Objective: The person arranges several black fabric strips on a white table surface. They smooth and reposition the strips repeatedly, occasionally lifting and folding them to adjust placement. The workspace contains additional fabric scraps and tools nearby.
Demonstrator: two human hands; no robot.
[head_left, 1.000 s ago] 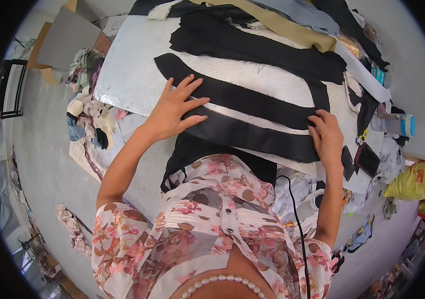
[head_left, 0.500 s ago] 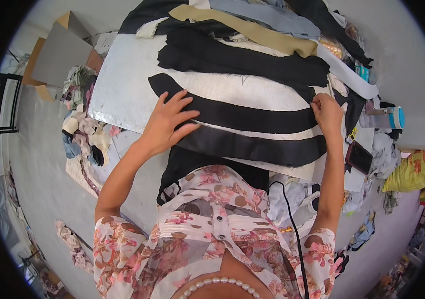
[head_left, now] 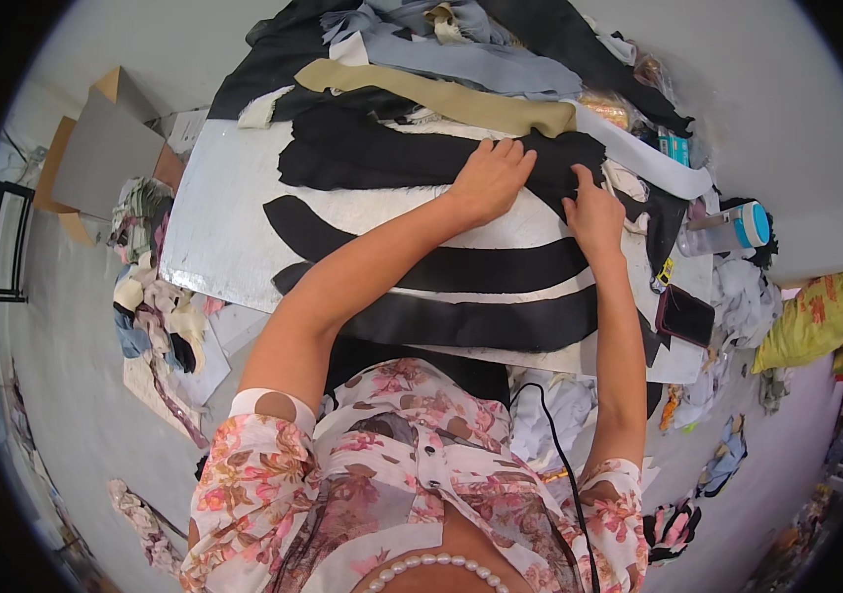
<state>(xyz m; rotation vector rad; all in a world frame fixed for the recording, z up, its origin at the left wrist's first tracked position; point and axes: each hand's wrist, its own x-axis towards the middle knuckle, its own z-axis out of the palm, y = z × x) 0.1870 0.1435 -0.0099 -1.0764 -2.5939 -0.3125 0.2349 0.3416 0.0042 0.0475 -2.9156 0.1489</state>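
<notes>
A wide black fabric piece [head_left: 372, 153] with frayed edges lies across the white board. On its right half rests my left hand [head_left: 494, 183], its fingers laid over the cloth. At the right end of that piece is my right hand [head_left: 594, 212], thumb and forefinger apart, touching the edge of the cloth. Nearer me lies a curved black fabric strip [head_left: 481, 267], partly covered by my left forearm. Below it is a smoother, slightly shiny black strip [head_left: 471, 321], its left end also passing under that forearm.
Beyond are a tan strip [head_left: 431, 94], blue-grey cloth [head_left: 481, 64] and a pale strip [head_left: 644, 153]. To the right stand a clear bottle with a blue lid [head_left: 728, 229] and a dark phone-like case [head_left: 685, 314]. A cardboard box [head_left: 110, 153] and fabric scraps [head_left: 150, 287] are at left.
My left hand has moved right and away from me, from the curved strip onto the wide black piece. My right hand has shifted from the curved strip's end to that piece's edge.
</notes>
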